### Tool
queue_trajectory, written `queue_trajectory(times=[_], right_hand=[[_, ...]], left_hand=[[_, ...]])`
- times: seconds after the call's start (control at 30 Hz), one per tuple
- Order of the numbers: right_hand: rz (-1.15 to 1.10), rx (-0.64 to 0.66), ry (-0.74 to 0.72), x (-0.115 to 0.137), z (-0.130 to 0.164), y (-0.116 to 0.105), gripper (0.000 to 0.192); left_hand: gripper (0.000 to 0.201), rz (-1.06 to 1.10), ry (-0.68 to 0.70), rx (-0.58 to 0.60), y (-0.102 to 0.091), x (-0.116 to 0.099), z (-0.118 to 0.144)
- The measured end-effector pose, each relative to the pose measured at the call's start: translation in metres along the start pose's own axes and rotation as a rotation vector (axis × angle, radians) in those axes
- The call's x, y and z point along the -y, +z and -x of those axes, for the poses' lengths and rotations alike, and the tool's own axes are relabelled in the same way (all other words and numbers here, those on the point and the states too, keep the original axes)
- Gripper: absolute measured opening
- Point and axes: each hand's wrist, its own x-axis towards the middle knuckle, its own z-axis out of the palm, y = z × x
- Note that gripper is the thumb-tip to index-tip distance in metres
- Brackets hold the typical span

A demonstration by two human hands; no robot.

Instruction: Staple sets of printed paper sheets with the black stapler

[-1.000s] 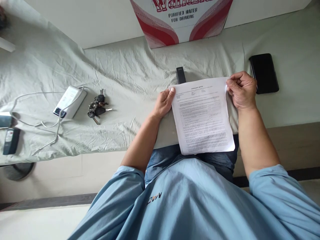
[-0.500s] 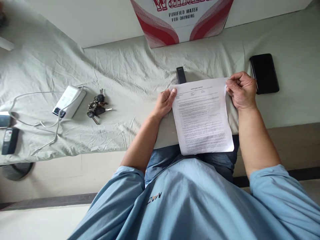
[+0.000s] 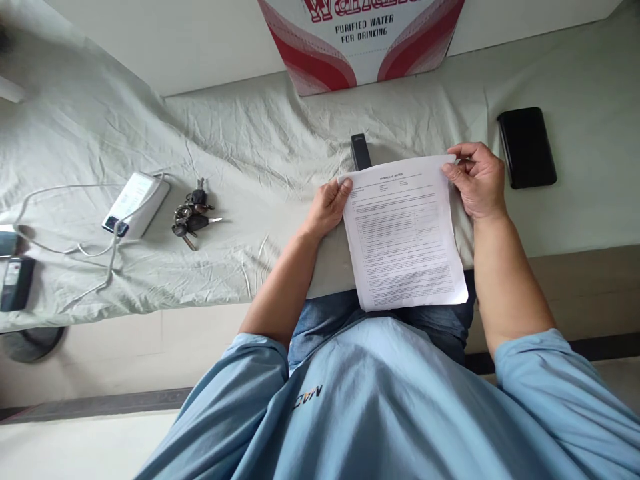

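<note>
A printed sheet of paper (image 3: 405,233), headed "Overleaf Notes", is held up between my two hands over the table edge and my lap. My left hand (image 3: 329,205) pinches its upper left corner, thumb on the printed face. At the upper right corner, my right hand (image 3: 476,179) grips the paper between thumb and fingers. Whether it is one sheet or more I cannot tell. Just behind the top edge lies a black stapler-like object (image 3: 360,151), its near end hidden by the paper.
A cloth-covered table (image 3: 250,147) bears a bunch of keys (image 3: 193,213), a white power bank (image 3: 135,203) with a cable, and a dark handheld device (image 3: 17,283) at left. A black phone or wallet (image 3: 527,147) lies right. A red-and-white carton (image 3: 365,57) stands behind.
My right hand has shifted slightly left at the paper's corner and its fingers have loosened and re-set. My left hand stays at the other corner.
</note>
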Motion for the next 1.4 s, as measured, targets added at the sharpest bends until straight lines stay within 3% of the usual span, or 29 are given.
queue_trajectory(times=[0.37, 0.67, 1.07, 1.23, 1.4], right_hand=[[-0.035, 0.014, -0.054, 0.001, 0.001, -0.001, 0.039], [-0.105, 0.163, 0.001, 0.011, 0.004, 0.001, 0.054], [-0.159, 0.030, -0.049, 0.011, 0.001, -0.001, 0.052], [-0.190, 0.061, -0.098, 0.008, 0.001, -0.002, 0.042], [-0.123, 0.109, 0.004, 0.008, 0.003, -0.003, 0.043]], left_hand=[[0.076, -0.019, -0.005, -0.031, 0.003, 0.000, -0.001], [0.078, -0.013, 0.017, -0.076, 0.005, 0.002, -0.003], [0.078, -0.004, -0.034, -0.068, 0.004, 0.004, -0.003], [0.077, 0.006, -0.017, -0.080, 0.005, 0.006, -0.002], [0.076, -0.004, -0.006, -0.082, 0.005, 0.006, -0.003]])
